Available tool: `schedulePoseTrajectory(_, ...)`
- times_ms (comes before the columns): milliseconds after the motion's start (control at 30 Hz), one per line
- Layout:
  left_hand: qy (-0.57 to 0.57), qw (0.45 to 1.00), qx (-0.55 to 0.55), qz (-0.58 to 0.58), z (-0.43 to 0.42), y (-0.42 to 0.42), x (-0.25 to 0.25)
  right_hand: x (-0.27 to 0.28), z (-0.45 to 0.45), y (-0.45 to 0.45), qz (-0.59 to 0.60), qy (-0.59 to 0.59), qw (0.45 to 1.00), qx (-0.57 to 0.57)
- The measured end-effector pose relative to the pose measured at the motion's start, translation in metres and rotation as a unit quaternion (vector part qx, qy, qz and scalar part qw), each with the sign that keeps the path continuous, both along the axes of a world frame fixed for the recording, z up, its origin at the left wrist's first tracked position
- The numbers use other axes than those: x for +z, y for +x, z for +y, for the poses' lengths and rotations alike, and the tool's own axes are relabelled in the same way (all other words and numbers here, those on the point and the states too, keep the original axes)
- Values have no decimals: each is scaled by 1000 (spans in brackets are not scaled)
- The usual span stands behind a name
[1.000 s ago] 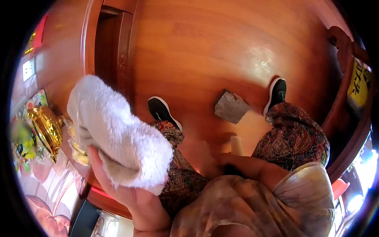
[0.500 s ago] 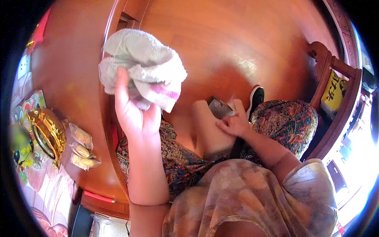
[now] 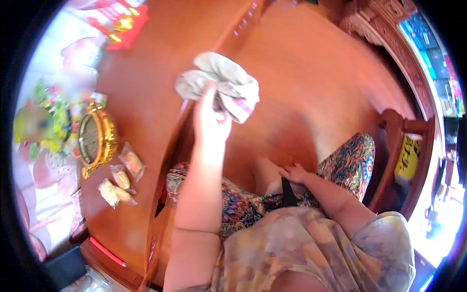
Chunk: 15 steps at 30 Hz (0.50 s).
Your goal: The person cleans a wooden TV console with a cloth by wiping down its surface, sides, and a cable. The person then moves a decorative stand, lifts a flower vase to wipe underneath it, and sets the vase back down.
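My left hand [image 3: 212, 119] is raised over the edge of the reddish-brown wooden surface, closed on a folded white towel [image 3: 228, 78] with a pinkish-purple patch. The thumb presses on the near side of the towel, and the other fingers are largely hidden. Low by my lap, my right hand [image 3: 296, 173] lies with its fingers stretched out over a beige thing [image 3: 265, 177], whose kind I cannot make out. A black strap [image 3: 288, 193] runs down just below that hand.
On the wooden top [image 3: 141, 87] at left are a gold bowl [image 3: 99, 138], several wrapped snacks [image 3: 122, 177] and a red stick [image 3: 108, 251]. A red and gold decoration [image 3: 124, 24] lies farther back. A carved wooden chair [image 3: 396, 160] with a yellow cushion [image 3: 407, 156] stands at right.
The view has turned left, showing more of the wooden top. My left hand and the towel appear farther right in view. The beige thing is now less visible beside my right hand.
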<state>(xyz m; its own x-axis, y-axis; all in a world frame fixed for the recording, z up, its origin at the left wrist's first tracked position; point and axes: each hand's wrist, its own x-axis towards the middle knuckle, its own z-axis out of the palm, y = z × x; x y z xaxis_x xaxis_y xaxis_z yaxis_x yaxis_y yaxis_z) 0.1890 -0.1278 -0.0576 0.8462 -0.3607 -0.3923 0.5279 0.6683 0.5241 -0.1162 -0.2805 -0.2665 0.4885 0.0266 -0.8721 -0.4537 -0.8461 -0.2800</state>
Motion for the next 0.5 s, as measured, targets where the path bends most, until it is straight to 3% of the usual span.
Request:
schedulePoseTrajectory(33, -23, 1000, -3, -1, -3, -3, 0, 15, -1, 15, 56, 1, 998, 14)
schedulePoseTrajectory(167, -70, 997, -15, -16, -8, -16, -10, 62, 16, 40, 86, -51, 995, -23)
schedulePoseTrajectory(233, -99, 993, -38, -57, -11, -24, 4, 69, 16, 46, -65, -89, 994, 29)
schedulePoseTrajectory(267, -101, 992, -48, -64, -10, -29, 9, 55, 10, 48, -74, -88, 993, 38)
schedulePoseTrajectory(300, -92, 991, -74, -64, -8, -31, 10, 33, 1, 53, -156, -10, 985, -72)
schedulePoseTrajectory(333, -67, 994, -67, -59, -8, -33, 10, 31, -1, 61, -231, 72, 953, -180)
schedulePoseTrajectory(400, -5, 997, -45, -57, -11, -39, 8, 42, -12, 80, -191, 189, 867, -419)
schedulePoseTrajectory(467, 91, 988, -69, -107, -9, -51, 16, 129, -3, 103, -187, 378, 716, -557)
schedulePoseTrajectory(500, 120, 981, -92, -118, -8, -55, 16, 146, -5, 113, -211, 415, 683, -563)
